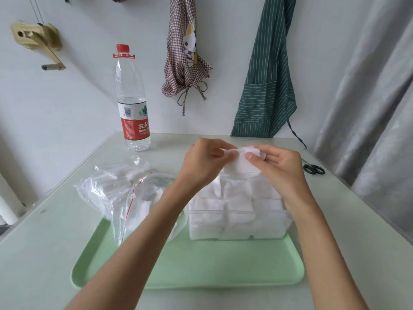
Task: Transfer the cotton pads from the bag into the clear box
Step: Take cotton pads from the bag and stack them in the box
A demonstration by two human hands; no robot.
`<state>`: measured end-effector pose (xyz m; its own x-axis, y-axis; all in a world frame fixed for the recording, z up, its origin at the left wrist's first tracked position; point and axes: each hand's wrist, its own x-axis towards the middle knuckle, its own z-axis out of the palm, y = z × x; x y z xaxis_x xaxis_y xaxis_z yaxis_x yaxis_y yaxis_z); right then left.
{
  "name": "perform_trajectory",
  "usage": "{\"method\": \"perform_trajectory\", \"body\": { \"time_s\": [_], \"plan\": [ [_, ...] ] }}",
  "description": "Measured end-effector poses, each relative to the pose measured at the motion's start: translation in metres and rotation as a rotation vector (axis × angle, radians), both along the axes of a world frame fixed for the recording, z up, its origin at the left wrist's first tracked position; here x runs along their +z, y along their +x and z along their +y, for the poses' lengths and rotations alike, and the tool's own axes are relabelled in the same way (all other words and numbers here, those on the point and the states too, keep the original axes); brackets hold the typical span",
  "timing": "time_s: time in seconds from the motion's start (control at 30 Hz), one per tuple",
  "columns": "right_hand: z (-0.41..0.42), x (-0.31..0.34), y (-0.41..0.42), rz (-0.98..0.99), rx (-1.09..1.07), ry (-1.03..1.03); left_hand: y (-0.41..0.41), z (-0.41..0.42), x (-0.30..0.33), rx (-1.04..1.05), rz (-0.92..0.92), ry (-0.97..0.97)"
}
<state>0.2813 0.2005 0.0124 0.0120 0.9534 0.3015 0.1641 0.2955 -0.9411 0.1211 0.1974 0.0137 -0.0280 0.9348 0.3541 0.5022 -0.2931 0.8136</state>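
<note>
Hands, left (202, 162) and right (278, 167), pinch a stack of cotton pads (240, 163) above the clear box (238, 218) (already well filled); bag (125, 193) lies left.

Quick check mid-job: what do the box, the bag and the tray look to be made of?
Clear box: rigid transparent plastic, probably; straight glossy walls show the pads inside.
Bag: thin clear plastic film, crinkled and shiny, with a red seal strip.
Tray: looks like matte pale-green plastic; smooth surface, rounded rim.
</note>
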Motion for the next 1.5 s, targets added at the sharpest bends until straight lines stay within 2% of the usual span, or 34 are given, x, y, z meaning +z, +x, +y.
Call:
{"method": "perform_trajectory", "body": {
  "time_s": [0.07, 0.2, 0.27, 0.37, 0.47, 0.57, 0.67, 0.73, 0.9, 0.97, 1.07, 1.1, 1.17, 1.27, 1.33, 1.5],
  "plan": [
    [0.007, -0.012, 0.006, -0.094, -0.078, -0.036, 0.002, 0.006, -0.008, 0.032, 0.133, -0.052],
    [0.013, -0.027, 0.007, -0.355, -0.075, -0.068, 0.005, 0.009, -0.021, 0.178, 0.428, -0.142],
    [0.015, -0.030, 0.006, -0.406, -0.116, -0.079, 0.006, 0.010, -0.025, 0.198, 0.525, -0.155],
    [0.016, -0.034, 0.004, -0.492, -0.184, -0.068, 0.008, 0.009, -0.027, 0.214, 0.607, -0.100],
    [0.017, -0.032, 0.006, -0.607, -0.137, 0.005, 0.008, 0.006, -0.027, 0.265, 0.656, 0.056],
    [0.019, -0.029, 0.013, -0.640, 0.027, -0.062, 0.005, 0.001, -0.023, 0.176, 0.714, 0.122],
    [0.019, -0.032, 0.012, -0.741, 0.105, -0.148, 0.006, -0.001, -0.019, 0.018, 0.860, 0.030],
    [0.020, -0.035, 0.006, -0.824, 0.094, -0.153, 0.009, 0.001, -0.023, -0.004, 0.943, -0.025],
    [0.021, -0.040, 0.000, -0.949, 0.058, -0.151, 0.013, 0.000, -0.031, 0.023, 0.903, -0.071],
    [0.020, -0.037, 0.000, -0.961, 0.071, -0.161, 0.006, -0.011, -0.028, 0.010, 0.777, -0.066],
    [0.014, -0.026, 0.002, -0.927, 0.057, -0.162, -0.020, -0.037, -0.018, 0.016, 0.482, -0.035],
    [0.010, -0.021, 0.004, -0.909, 0.028, -0.143, -0.031, -0.044, -0.013, 0.070, 0.467, -0.020],
    [-0.002, -0.007, -0.005, -0.849, -0.024, -0.038, -0.066, -0.061, -0.005, 0.275, 0.557, -0.080],
    [-0.030, 0.008, -0.038, -0.735, 0.030, 0.148, -0.111, -0.077, -0.006, 0.487, 0.737, -0.445],
    [-0.048, 0.005, -0.070, -0.735, 0.114, 0.217, -0.131, -0.080, -0.014, 0.526, 0.734, -0.614],
    [-0.060, -0.030, -0.131, -0.936, 0.162, 0.355, -0.150, -0.074, -0.026, 0.561, 0.661, -0.597]
  ]
}}
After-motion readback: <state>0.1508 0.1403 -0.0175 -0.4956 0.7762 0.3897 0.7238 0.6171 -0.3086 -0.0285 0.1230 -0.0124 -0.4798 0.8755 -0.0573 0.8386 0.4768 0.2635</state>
